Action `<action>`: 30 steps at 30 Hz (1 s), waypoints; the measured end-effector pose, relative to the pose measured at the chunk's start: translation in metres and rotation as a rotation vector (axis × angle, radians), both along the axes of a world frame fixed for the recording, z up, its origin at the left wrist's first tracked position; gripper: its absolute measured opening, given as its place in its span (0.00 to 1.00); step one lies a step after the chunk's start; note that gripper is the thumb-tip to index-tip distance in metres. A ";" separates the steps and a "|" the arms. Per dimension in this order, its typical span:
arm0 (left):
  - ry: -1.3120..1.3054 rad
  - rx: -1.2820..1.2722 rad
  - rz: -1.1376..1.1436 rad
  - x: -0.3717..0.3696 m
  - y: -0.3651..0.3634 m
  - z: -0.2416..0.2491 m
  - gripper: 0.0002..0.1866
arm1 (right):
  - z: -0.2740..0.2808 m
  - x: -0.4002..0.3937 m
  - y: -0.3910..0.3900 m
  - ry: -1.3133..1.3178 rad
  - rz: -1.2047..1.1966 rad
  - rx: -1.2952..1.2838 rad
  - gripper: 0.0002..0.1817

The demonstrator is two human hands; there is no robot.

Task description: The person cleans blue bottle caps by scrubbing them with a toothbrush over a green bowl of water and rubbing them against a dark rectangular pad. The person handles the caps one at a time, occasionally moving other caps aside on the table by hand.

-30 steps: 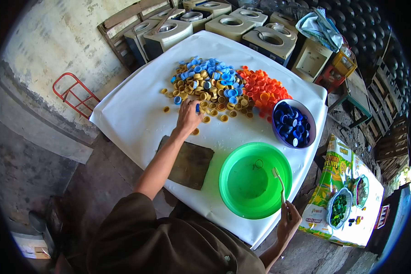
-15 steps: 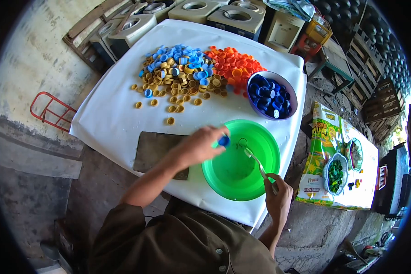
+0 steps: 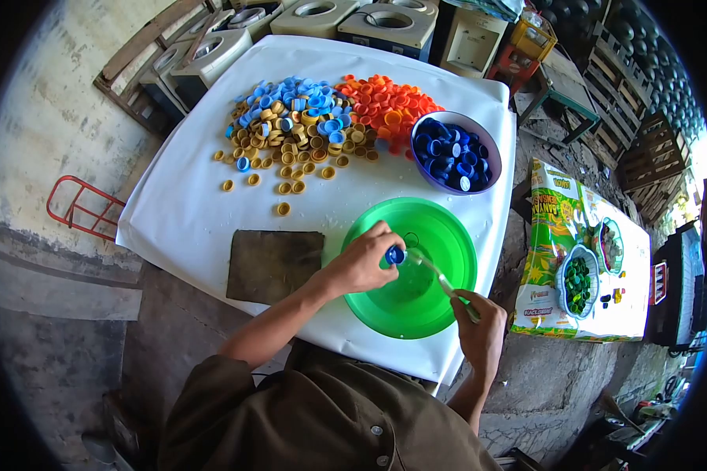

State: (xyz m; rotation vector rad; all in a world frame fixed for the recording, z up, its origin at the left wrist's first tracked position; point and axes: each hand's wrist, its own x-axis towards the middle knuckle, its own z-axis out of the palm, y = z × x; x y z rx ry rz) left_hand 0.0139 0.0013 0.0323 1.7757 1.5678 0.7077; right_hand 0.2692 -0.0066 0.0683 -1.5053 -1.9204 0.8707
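Over the green basin [image 3: 361,302], my left hand [image 3: 363,263] pinches a dark blue bottle cap [image 3: 395,255] with its open side turned toward my right hand. My right hand [image 3: 483,323] is closed round the handle of a slim, toothbrush-like tool [image 3: 444,283]. The tool's pale tip reaches leftward, right beside the cap. Some shallow water seems to lie in the basin, with a thin dark ring [image 3: 411,239] near its far side. To the left of the basin a flat dark board [image 3: 275,265] lies on the white-covered table [image 3: 188,228].
Gold caps [image 3: 298,157], light blue caps [image 3: 291,98] and orange caps [image 3: 393,102] form a heap at the back. A purple bowl [image 3: 493,161] of dark blue caps stands back right. On a lower side table, a pale bowl [image 3: 562,286] holds green caps.
My left hand has brought the blue cap down and slightly right over the basin. The tool's tip now meets the cap area, and the view has shifted slightly.
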 end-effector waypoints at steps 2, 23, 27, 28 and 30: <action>-0.148 0.069 0.041 -0.003 0.002 -0.006 0.19 | 0.004 -0.004 -0.001 0.047 -0.025 0.021 0.10; -1.407 -0.042 0.069 0.006 0.003 -0.007 0.20 | -0.005 -0.024 -0.004 0.238 0.080 0.248 0.11; -1.519 -0.080 0.082 0.006 0.001 -0.002 0.20 | -0.009 -0.020 -0.002 0.231 0.025 0.270 0.11; -1.512 -0.091 0.096 0.008 0.000 -0.002 0.21 | -0.009 -0.019 -0.002 0.206 -0.009 0.271 0.12; -1.488 -0.092 0.115 0.010 0.000 -0.002 0.21 | -0.007 -0.023 -0.006 0.188 0.007 0.291 0.12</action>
